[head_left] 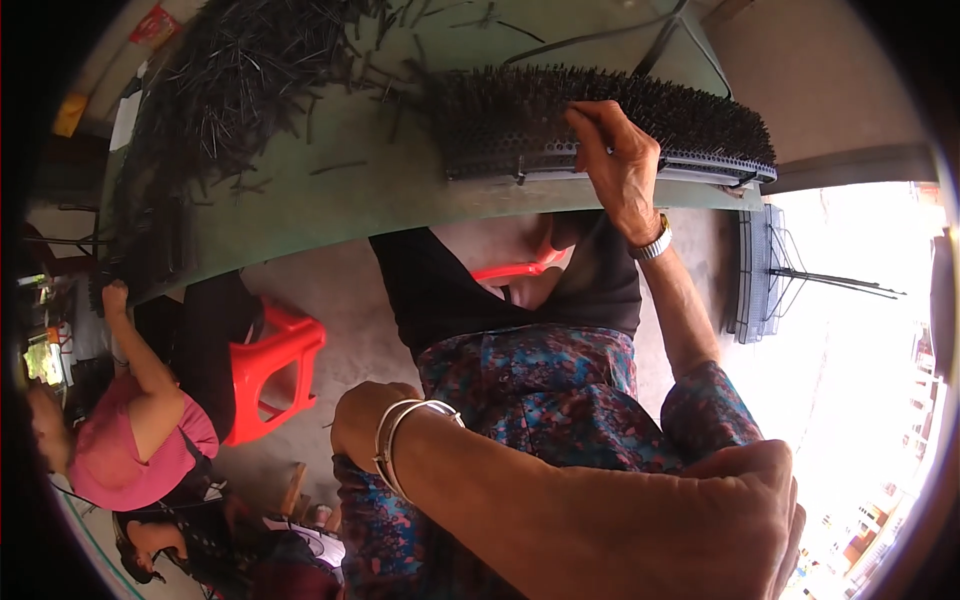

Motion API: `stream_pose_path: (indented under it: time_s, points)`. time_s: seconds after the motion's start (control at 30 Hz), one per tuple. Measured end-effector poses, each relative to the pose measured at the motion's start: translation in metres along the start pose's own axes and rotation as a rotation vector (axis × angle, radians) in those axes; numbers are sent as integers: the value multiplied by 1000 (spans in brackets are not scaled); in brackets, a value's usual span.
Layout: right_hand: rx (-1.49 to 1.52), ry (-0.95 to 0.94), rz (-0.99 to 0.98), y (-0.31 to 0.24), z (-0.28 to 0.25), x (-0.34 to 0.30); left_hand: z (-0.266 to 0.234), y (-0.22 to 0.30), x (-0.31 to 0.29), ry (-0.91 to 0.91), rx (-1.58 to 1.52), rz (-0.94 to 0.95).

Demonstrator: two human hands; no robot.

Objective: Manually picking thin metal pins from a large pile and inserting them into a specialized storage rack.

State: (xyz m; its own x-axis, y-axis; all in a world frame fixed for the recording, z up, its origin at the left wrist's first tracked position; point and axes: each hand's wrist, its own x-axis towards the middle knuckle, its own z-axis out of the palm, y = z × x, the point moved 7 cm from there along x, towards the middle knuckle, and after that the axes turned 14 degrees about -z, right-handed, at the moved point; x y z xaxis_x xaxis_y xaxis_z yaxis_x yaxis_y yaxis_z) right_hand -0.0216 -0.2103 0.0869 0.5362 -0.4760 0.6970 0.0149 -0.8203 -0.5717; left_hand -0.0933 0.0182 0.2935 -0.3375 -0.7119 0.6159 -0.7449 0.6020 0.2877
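My right hand (622,165), with a silver watch on its wrist, reaches over the front edge of a long perforated rack (515,150). Many short, thin black pieces (690,110) stand upright in its holes like bristles. Thumb and forefinger are pinched together at the pieces; what lies between them is too small to make out. Raised close to the camera, my left hand (755,505) is curled at the lower right, its fingers mostly hidden. Two bangles (390,450) sit far down that forearm, near the elbow.
A large heap of thin black pieces (235,85) covers the left of the green table (330,215), with loose ones scattered beside it. At left, a person in pink (140,440) works by a red stool (275,370). A blue wire rack (758,275) stands at right.
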Motion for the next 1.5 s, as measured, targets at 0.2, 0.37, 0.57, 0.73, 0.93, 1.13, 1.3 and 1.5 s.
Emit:
stream_pose_path:
  time_s: [0.2, 0.37, 0.57, 0.73, 0.93, 1.13, 1.3, 1.5]
  points:
    - [-25, -6, 45, 0, 1, -2, 11, -32, -14, 149, -187, -81]
    - [-142, -16, -58, -8, 0, 0, 46, -78, -42, 281, -299, -362]
    - [-153, -32, -78, -9, -2, 5, 101, -167, -121, 197, -217, -910]
    - [-144, -211, -203, -4, 12, 7, 102, -222, -194, 224, -249, -1330]
    - [-271, -243, -208, -8, 15, 8, 97, -256, -242, 330, -397, -1597]
    - [-265, -146, -213, -5, 13, 5, 95, -272, -247, 420, -425, -1626]
    - [-313, -175, -196, -4, 16, 5, 92, -284, -243, 499, -497, -1566]
    - [-287, -211, -254, -8, 21, 10, 88, -302, -237, 566, -418, -1601]
